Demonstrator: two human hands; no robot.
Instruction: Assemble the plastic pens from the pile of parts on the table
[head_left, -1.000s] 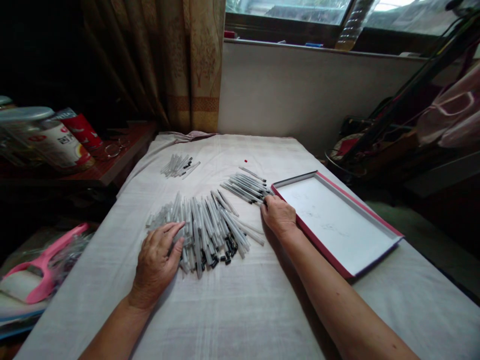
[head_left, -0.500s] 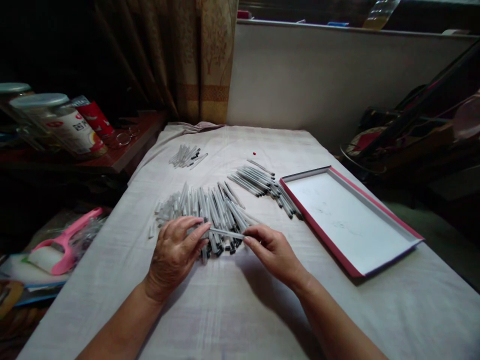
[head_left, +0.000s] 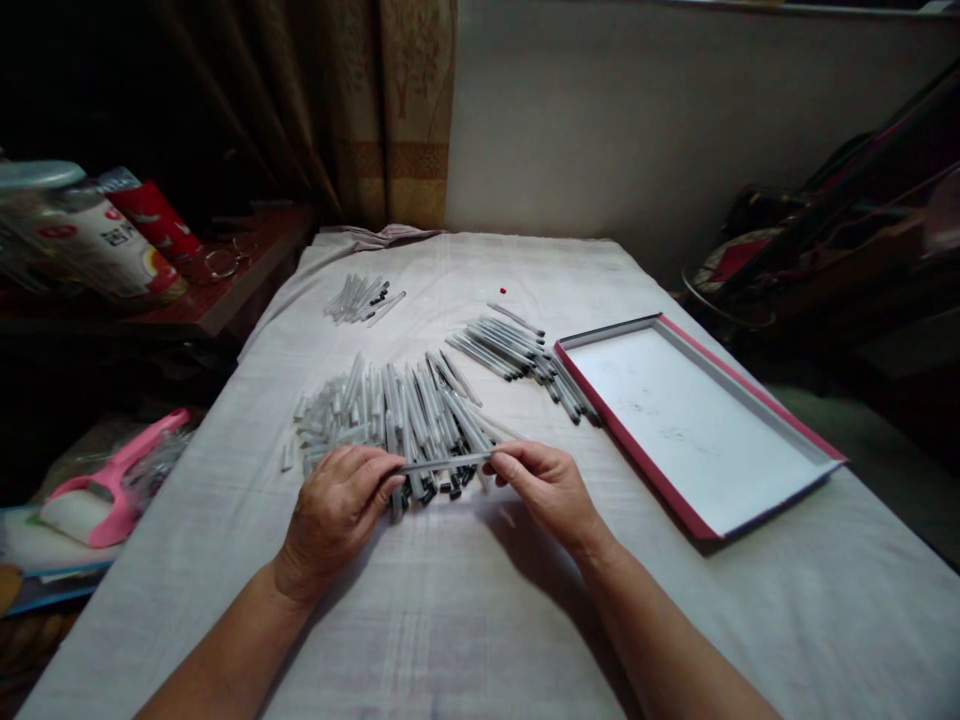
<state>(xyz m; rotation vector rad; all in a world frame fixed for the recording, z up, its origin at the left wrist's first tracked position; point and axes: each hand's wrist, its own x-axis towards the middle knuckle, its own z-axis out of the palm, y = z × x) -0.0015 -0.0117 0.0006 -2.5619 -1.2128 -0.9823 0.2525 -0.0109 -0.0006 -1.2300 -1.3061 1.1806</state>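
Nearest me, over the cloth-covered worktop (head_left: pixel 420 620), my left grip (head_left: pixel 337 505) and right grip (head_left: pixel 546 490) were both closed on one slim pen (head_left: pixel 446 462), each pinching an end between thumb and fingers. It lay straight between them, so neither was clearly nearer; its long axis ran from about 9 o'clock to 3 o'clock, and my fingers hid the left tip.

Just beyond it, from 11 to 12 o'clock, spread a large pile of pens (head_left: pixel 405 405), mostly pointing away from me, with black caps (head_left: pixel 451 490) along its near edge. My left grip was the closer to the thick of it.

At 2 o'clock, nearer my right grip, sat a shallow box lid (head_left: pixel 727 430) with red sides; faint dark marks showed on its white floor. Just beside its left wall, towards 1 o'clock, a neater row of pens (head_left: pixel 499 345) slanted with dark ends towards 4 o'clock. I couldn't tell whether the closest ones touched the lid.

Farther off, a small pile of pens (head_left: pixel 356 298) lay at 11 o'clock, and a tiny red bit (head_left: pixel 502 291) near 12:30. Out at 10 o'clock, on a side table (head_left: pixel 232 300), stood a lidded jar (head_left: pixel 124 250), its contents too dim to name, with a red can (head_left: pixel 161 220) behind.
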